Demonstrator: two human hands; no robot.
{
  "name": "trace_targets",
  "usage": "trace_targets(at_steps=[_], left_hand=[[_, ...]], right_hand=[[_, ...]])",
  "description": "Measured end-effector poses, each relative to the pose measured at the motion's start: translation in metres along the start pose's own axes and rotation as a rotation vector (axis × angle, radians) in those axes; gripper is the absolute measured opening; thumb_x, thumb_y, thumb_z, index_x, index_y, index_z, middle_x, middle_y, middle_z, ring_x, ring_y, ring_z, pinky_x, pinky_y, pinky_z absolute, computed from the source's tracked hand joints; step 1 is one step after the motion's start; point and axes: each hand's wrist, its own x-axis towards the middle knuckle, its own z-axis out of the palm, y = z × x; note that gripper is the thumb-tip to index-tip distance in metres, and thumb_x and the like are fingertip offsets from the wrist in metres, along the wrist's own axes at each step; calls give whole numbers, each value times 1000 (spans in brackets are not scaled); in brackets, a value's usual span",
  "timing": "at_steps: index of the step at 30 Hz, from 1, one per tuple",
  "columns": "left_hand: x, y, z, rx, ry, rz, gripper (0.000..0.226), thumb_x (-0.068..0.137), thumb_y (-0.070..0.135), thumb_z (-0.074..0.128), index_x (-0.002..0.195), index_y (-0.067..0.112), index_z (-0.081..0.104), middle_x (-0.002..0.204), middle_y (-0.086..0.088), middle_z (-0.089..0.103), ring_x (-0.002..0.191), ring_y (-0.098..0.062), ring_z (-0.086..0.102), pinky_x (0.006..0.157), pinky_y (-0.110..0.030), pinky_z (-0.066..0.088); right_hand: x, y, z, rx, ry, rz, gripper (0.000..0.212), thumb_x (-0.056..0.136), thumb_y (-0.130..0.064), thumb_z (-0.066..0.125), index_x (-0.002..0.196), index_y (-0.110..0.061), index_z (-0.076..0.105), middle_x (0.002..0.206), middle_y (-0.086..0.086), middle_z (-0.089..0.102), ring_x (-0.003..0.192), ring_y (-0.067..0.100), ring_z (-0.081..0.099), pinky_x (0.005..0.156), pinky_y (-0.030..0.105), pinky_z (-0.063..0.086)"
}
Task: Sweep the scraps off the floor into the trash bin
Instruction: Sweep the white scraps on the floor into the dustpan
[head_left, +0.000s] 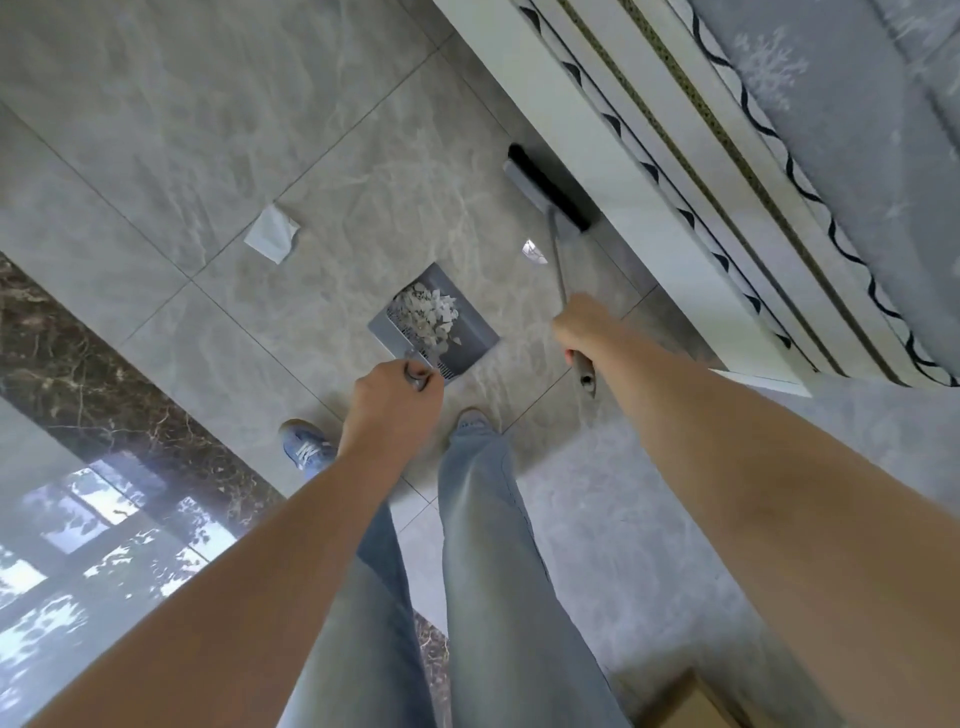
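A grey dustpan (475, 332) sits on the tiled floor ahead of my feet, with a heap of pale scraps (428, 314) inside it. My left hand (392, 402) grips the top of the dustpan's upright handle. My right hand (582, 325) grips the thin broom handle (558, 265). The broom head (545, 189), grey with black bristles, rests on the floor against the bed base. A white sheet of paper (272, 234) lies on the floor to the left of the dustpan. A small shiny scrap (534, 252) lies beside the broom handle. No trash bin is in view.
A white bed base (623, 171) with a grey patterned cover (857, 130) runs along the right. A dark marble strip (104, 374) crosses the floor on the left. My feet (306, 449) stand just behind the dustpan. A brown box corner (691, 701) shows at the bottom.
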Motion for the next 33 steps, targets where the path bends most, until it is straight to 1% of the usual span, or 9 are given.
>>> trace_targets(at_steps=[3,6,10,14,17,21,27,30,33], left_hand=[[6,-3,-1,-73,-37,8,28,90,30,47,66,18,54,67,-2,54,62,-26,50,58,-30,39],[10,-9,2,-38,-61,46,26,91,29,46,68,20,49,66,-2,51,58,-22,46,63,-31,38],[13,-14,1,-19,-75,69,28,93,30,45,67,21,48,70,-2,52,58,-19,44,65,-31,37],[12,-10,2,-44,-85,84,32,93,32,46,63,23,49,69,-1,54,61,-21,49,64,-31,39],[11,-12,3,-71,-88,82,32,91,33,45,62,22,47,72,-6,60,66,-27,54,63,-32,41],[8,-12,-1,-93,-86,78,29,91,33,45,65,21,52,73,-5,60,65,-26,56,62,-32,44],[5,-12,-7,-120,-91,68,29,92,33,46,80,12,63,71,-3,58,65,-25,57,62,-32,49],[3,-23,-17,-90,-80,70,27,94,37,45,84,17,59,83,-4,60,75,-27,56,71,-34,50],[4,-49,-41,-74,-67,63,29,94,38,42,94,22,66,91,-8,65,82,-31,57,73,-34,48]], right_hand=[[-36,-1,30,-91,-93,13,39,96,2,47,134,10,42,61,11,56,29,14,51,27,18,33],[-71,17,55,40,-151,31,56,97,0,40,150,-13,27,88,10,53,50,17,53,37,25,42],[-90,41,61,206,-105,51,59,100,-12,34,155,-27,20,117,12,55,51,15,50,35,20,39],[-88,40,64,236,-28,54,57,100,-9,33,154,-23,21,107,11,57,50,16,52,35,22,41],[-76,22,73,225,-31,92,58,92,6,37,147,-15,34,94,13,58,62,27,59,46,31,46],[-101,17,116,283,-154,99,59,95,0,34,150,-21,29,107,9,56,51,19,52,39,26,43],[-162,47,139,535,-239,78,55,97,-10,36,147,-35,34,61,2,37,43,14,31,39,23,30],[-170,47,129,703,-171,148,36,98,-12,37,129,-21,51,54,0,28,39,13,22,41,22,20],[-165,36,106,755,-141,169,22,97,-13,39,114,-1,46,56,-1,23,41,12,18,45,24,15]])
